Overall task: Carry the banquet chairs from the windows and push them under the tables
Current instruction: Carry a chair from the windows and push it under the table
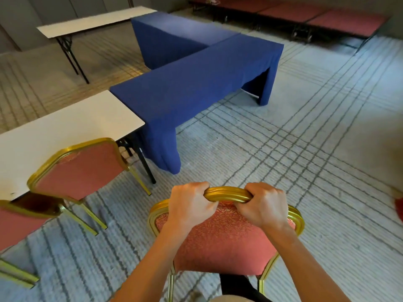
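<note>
A banquet chair (pixel 226 240) with a gold frame and pink patterned padding is right in front of me. My left hand (pixel 190 205) and my right hand (pixel 262 207) both grip the gold top rail of its back, side by side. A second banquet chair (pixel 80 168) stands at the left, tucked against a bare white table (pixel 65 127). A long table under a blue cloth (pixel 192 83) continues the row ahead, with open floor along its near side.
Part of another pink chair (pixel 15 223) shows at the far left edge. A second blue-covered table (pixel 174 33) and another white table (pixel 93 20) stand farther back. Low red platforms (pixel 327 20) line the far right. Patterned carpet (pixel 305 138) covers the floor.
</note>
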`<state>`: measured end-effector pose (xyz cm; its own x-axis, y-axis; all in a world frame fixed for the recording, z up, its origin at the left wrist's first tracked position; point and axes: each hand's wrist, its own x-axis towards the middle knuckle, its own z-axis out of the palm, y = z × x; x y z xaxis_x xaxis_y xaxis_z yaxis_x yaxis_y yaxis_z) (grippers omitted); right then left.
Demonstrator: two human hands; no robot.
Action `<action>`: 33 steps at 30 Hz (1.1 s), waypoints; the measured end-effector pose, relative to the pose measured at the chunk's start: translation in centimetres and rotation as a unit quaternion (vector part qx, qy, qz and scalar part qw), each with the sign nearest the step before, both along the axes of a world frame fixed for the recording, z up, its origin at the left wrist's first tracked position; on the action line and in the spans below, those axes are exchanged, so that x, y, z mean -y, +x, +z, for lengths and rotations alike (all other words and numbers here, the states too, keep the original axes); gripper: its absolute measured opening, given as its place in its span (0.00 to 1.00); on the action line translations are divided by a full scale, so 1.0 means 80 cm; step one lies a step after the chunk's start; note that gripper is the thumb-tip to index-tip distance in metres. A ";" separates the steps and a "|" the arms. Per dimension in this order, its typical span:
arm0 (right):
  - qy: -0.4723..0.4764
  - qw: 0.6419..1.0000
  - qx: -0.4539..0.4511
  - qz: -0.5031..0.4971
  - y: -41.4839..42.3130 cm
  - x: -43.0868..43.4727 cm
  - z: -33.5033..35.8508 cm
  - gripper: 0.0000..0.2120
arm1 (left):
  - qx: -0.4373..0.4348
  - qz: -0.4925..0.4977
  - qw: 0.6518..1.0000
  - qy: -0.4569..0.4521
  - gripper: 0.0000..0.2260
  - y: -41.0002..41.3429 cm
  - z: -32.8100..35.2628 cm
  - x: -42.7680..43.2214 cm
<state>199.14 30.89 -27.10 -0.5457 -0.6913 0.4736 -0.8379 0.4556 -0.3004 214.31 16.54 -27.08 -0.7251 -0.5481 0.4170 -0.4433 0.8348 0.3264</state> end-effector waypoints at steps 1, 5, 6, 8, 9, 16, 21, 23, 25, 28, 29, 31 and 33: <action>0.002 1.000 0.001 0.001 -0.020 0.016 -0.004 0.15 | 0.007 0.001 1.000 0.002 0.18 -0.020 -0.002 0.015; 0.008 1.000 0.022 0.012 -0.103 0.080 -0.021 0.14 | 0.030 0.024 0.999 0.003 0.20 -0.098 -0.006 0.070; 0.014 0.999 0.031 0.013 -0.123 0.096 -0.021 0.14 | 0.036 0.034 0.999 0.000 0.20 -0.116 -0.006 0.083; 0.021 0.998 0.051 0.027 -0.160 0.125 -0.019 0.14 | 0.041 0.047 0.998 0.001 0.19 -0.150 -0.005 0.107; 0.018 0.998 0.052 0.035 -0.177 0.138 -0.017 0.14 | 0.037 0.055 0.998 0.003 0.19 -0.164 -0.003 0.118; 0.018 0.994 0.024 0.107 -0.279 0.233 0.000 0.16 | 0.021 0.115 0.993 0.004 0.18 -0.246 0.011 0.188; 0.012 0.989 -0.002 0.148 -0.330 0.296 0.005 0.18 | 0.009 0.154 0.988 0.019 0.15 -0.285 0.010 0.234; 0.010 0.987 -0.017 0.158 -0.352 0.327 0.004 0.17 | 0.004 0.166 0.986 0.029 0.15 -0.303 0.009 0.259; 0.006 0.986 -0.017 0.167 -0.374 0.361 0.002 0.15 | 0.001 0.176 0.983 0.043 0.15 -0.323 0.006 0.289; 0.010 0.983 -0.037 0.178 -0.408 0.413 -0.001 0.14 | -0.013 0.182 0.982 0.044 0.16 -0.355 -0.003 0.334; 0.009 0.982 -0.042 0.183 -0.418 0.429 -0.002 0.14 | -0.012 0.187 0.981 0.042 0.16 -0.365 -0.006 0.348; -0.004 0.980 -0.045 0.195 -0.446 0.467 -0.009 0.14 | -0.003 0.205 0.978 0.041 0.17 -0.392 -0.016 0.382; -0.009 0.978 -0.031 0.206 -0.474 0.506 -0.014 0.17 | 0.013 0.224 0.973 0.051 0.18 -0.421 -0.022 0.418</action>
<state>161.20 -9.60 -28.25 -0.1929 -0.8374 0.5114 -0.9660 0.0706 -0.2487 180.62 -16.89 -28.83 -0.4137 -0.8493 0.3279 -0.7646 0.5196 0.3813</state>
